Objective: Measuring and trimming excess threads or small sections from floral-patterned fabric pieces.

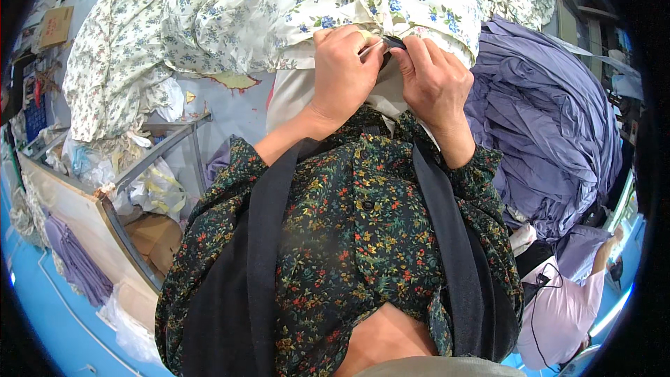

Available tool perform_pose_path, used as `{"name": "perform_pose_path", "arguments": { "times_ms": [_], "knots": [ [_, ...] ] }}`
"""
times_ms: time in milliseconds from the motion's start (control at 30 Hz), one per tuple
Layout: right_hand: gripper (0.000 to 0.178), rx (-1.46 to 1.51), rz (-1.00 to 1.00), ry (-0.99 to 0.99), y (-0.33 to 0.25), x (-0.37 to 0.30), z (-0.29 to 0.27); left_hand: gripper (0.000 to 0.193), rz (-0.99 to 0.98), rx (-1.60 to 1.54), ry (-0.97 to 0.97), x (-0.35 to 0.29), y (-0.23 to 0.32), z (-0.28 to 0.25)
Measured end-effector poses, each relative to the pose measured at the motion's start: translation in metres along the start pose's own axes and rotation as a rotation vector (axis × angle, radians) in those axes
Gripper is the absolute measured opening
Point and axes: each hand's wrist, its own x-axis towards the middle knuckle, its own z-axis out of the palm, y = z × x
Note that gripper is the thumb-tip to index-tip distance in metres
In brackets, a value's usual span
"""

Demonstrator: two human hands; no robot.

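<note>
White fabric with blue flowers and green leaves [307,0] lies heaped in front of me, its hemmed edge hanging toward my body. At that edge both hands work close together. My left hand [345,73] is closed in a pinch, and a bit of something pale yellow shows at its fingertips; what it grips is mostly hidden. My right hand [436,77] pinches a small, slim black object [395,42] between thumb and forefinger. That object points toward the left fingertips, and its exact kind cannot be made out. Plain pale cloth hangs below the hands.
Bundled purple-grey fabric [541,119] is piled at my right. On the left stand a metal frame [157,150] with plastic bags and a wooden panel [70,195]. A cardboard box [56,26] sits far left. Another person in a pink top [565,314] is behind at the lower right.
</note>
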Motion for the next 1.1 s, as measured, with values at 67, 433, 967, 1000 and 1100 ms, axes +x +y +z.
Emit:
{"name": "perform_pose_path", "arguments": {
  "times_ms": [67,433,967,1000,1100],
  "knots": [
    [0.018,0.015,0.001,0.003,0.002,0.0,0.001,0.008,0.043,0.061,0.004,-0.001,0.0,0.0],
    [0.013,0.269,0.201,0.083,0.006,-0.007,0.0,0.009,-0.291,-0.293,-0.151,0.002,-0.005,-0.002],
    [0.012,0.64,0.438,0.041,0.0,-0.017,0.008,0.015,-0.702,-0.823,-0.3,0.006,-0.007,-0.009],
    [0.013,0.711,0.482,0.091,0.0,-0.016,0.007,0.015,-0.701,-0.826,-0.301,0.006,-0.006,-0.009],
    [0.014,0.539,0.358,0.033,0.002,-0.019,0.01,0.016,-0.713,-0.798,-0.288,0.005,-0.006,-0.01]
  ]
}}
